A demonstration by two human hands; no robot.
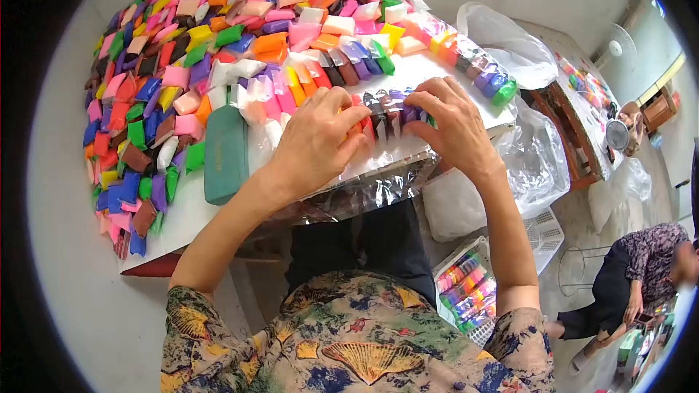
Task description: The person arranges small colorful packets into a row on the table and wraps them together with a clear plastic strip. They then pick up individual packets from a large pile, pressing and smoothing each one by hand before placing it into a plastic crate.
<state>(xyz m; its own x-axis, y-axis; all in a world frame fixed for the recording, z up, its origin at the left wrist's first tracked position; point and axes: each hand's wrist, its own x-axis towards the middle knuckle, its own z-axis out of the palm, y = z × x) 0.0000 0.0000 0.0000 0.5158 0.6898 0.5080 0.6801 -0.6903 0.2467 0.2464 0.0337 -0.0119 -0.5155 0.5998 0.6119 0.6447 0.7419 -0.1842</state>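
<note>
A row of small wrapped coloured clay-like packets point(386, 118) lies near the table's front edge, with clear plastic film around and below it. My left hand point(320, 135) is closed on the row's left part, by the red and orange packets. At the purple end, the fingers of my right hand point(451, 124) curl round the packets. Just behind, another row of loose packets point(331, 73) runs from pink through yellow, red and brown to green. A clear sleeve filled with packets point(466, 58) lies to the right, its green end toward me.
A large heap of coloured packets point(175, 65) covers the left and back of the white table. A green case point(226, 156) stands left of my left forearm. Clear plastic bags point(535, 153) hang at right. Below, a white basket point(466, 284) holds filled packs. Another person point(633, 276) sits far right.
</note>
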